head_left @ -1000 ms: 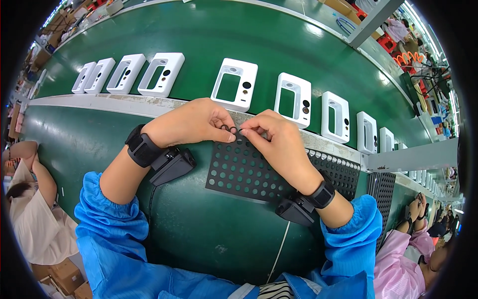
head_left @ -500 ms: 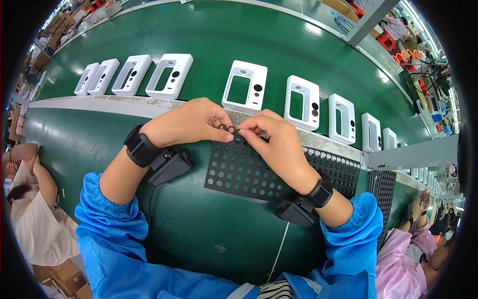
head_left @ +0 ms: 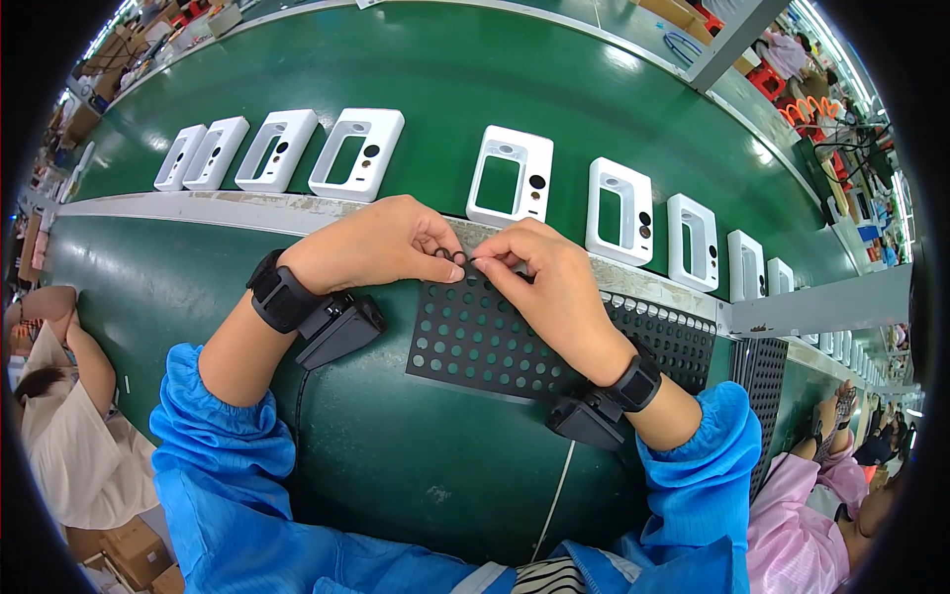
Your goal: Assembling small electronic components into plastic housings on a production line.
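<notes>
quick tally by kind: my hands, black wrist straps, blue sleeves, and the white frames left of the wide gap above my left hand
Left hand and right hand: 2
Black wrist straps: 2
Blue sleeves: 2
White frames left of that gap: 4
Total: 10

Perforated sheet (head_left: 485, 337) on green table (head_left: 396, 465)

Housings (head_left: 534, 158) behind sheet (head_left: 473, 344); right, apparently stacked sheets (head_left: 760, 384)
</notes>
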